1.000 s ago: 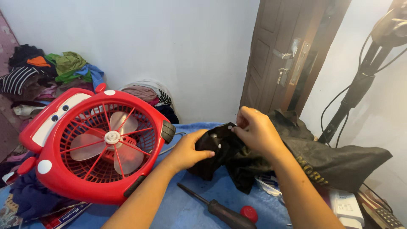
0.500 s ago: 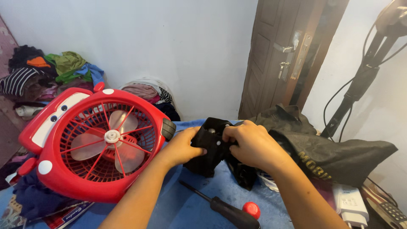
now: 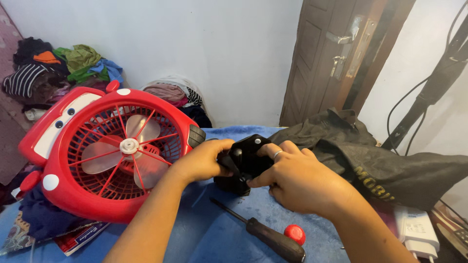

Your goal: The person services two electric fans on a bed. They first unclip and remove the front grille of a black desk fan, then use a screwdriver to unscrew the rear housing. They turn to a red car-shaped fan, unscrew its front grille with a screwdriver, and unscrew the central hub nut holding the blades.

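Observation:
Both hands grip a black plastic part (image 3: 246, 157) just above the blue cloth (image 3: 214, 229). My left hand (image 3: 202, 160) holds its left side with the fingers curled over the top. My right hand (image 3: 297, 178), with a ring on one finger, covers its right side and front. A red toy-car-shaped fan (image 3: 105, 146) with a white blade stands tilted right beside my left hand. A screwdriver (image 3: 263, 233) with a dark handle lies on the cloth below the hands, and a small red cap (image 3: 294, 234) rests against it.
A dark garment (image 3: 370, 156) lies bunched to the right of the hands. A white charger block (image 3: 414, 231) sits at the lower right. Piled clothes (image 3: 53, 68) fill the back left, a brown door (image 3: 336, 53) stands behind, and a black stand (image 3: 434, 83) rises at the right.
The hands drew the black part out of the dark garment and brought it toward the centre, closer to the fan. My right hand moved from the garment onto the part.

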